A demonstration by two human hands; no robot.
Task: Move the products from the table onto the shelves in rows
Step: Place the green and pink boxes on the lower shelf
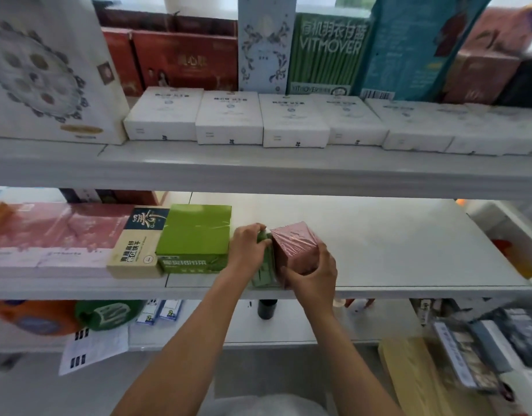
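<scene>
White middle shelf (393, 244), front edge near. Pink box (294, 247): at shelf front, centre, gripped by right hand (314, 273), fingers curled round its near corner. Slim green box (266, 265): upright, touching pink box's left side, pinched at top by left hand (248, 250). Left of these: large green box (194, 235), beige box (135, 250), pink cartons (57, 232). Upper shelf (258, 163): row of white boxes (228, 118).

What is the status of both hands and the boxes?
Left hand grips narrow green box. Right hand grips pink box. Both on middle shelf, beside large green box.
</scene>
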